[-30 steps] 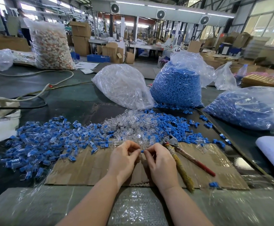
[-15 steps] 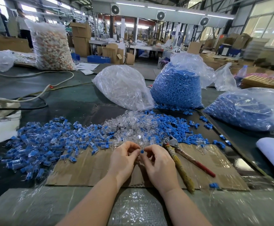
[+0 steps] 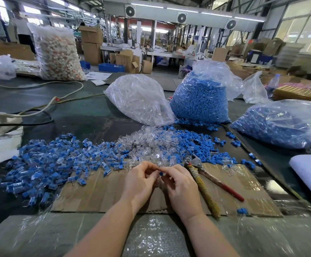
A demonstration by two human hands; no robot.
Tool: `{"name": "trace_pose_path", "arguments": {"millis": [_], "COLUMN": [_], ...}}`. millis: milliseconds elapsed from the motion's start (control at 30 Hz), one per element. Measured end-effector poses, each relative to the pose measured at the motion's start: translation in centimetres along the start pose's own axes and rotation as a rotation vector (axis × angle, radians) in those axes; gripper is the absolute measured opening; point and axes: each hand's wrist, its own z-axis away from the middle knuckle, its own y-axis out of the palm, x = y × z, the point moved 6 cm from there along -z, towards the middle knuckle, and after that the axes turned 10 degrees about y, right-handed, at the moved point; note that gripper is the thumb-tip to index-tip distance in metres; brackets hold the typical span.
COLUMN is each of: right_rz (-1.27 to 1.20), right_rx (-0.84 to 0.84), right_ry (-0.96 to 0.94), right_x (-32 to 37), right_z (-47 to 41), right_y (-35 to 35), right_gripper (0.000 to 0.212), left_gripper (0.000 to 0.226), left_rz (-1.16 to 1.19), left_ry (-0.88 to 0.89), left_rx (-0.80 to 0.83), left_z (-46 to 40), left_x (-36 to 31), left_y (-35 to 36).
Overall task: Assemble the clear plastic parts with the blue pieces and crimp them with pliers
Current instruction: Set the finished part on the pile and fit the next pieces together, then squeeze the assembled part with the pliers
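At the left of the frame we have a spread of joined pieces (image 3: 45, 169), blue set into clear, lying partly on the table and partly on the cardboard sheet (image 3: 99, 197). In the lower centre our left hand (image 3: 140, 182) curls its fingers round something we cannot make out, probably a clear part. Our right hand (image 3: 180, 184) meets it fingertip to fingertip, pinching a small blue piece (image 3: 160, 173) where the two hands touch. Both wrists hover just above the cardboard, palms turned inward.

We judge the risk here to be a crooked fit: pushed in at an angle, the blue piece could jam or spring away into the loose clear parts (image 3: 151, 143) just above. The pliers (image 3: 204, 175) lie just right of our right hand, handles pointing toward the lower right; reaching blindly could scatter the loose blue pieces (image 3: 197, 143) near them.
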Motion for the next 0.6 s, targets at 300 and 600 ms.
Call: {"name": "trace_pose_path", "arguments": {"millis": [300,600], "right_rz": [0.04,0.679], "right_rx": [-0.07,0.09], "right_ry": [0.031,0.721], "right_x": [0.2,-5.6], "right_z": [0.0,-0.1], "right_y": [-0.6,-4.1], "right_gripper": [0.025,0.069], "left_gripper": [0.016,0.008], "left_rz": [-0.027,0.186], "left_ry": [-0.016,-0.127], "left_rx": [-0.014,-0.029], "left_z": [-0.2,-0.4], "left_x": [0.5,1.4], "left_y": [0.1,0.0]}}
